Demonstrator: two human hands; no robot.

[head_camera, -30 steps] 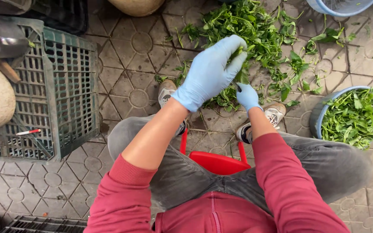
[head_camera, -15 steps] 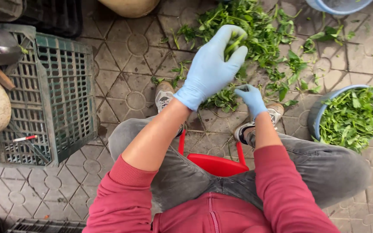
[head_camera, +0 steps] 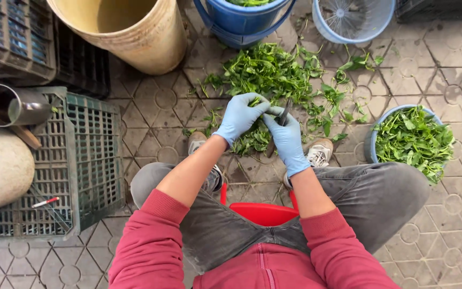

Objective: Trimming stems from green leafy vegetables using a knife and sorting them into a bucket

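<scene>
1. Bare paving lies left of the hands; a green crate bounds it further left.
2. Left hand and right hand – both gloved blue – meet fingertip to fingertip, pinching a leafy sprig; the right also grips a dark knife.
3. The loose greens pile spreads just beyond the hands; a bowl of leaves sits right, buckets ahead.

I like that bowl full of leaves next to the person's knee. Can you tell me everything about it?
The light blue bowl is round and looks like plastic. It stands upright on the paved ground, just beyond the person's right knee. It is heaped with green leaves that hide nearly all of the rim; only its left edge and a bit of the top show. Some leaves hang over toward the knee. No hand touches it. A few loose leaves lie on the ground to its left.
</scene>
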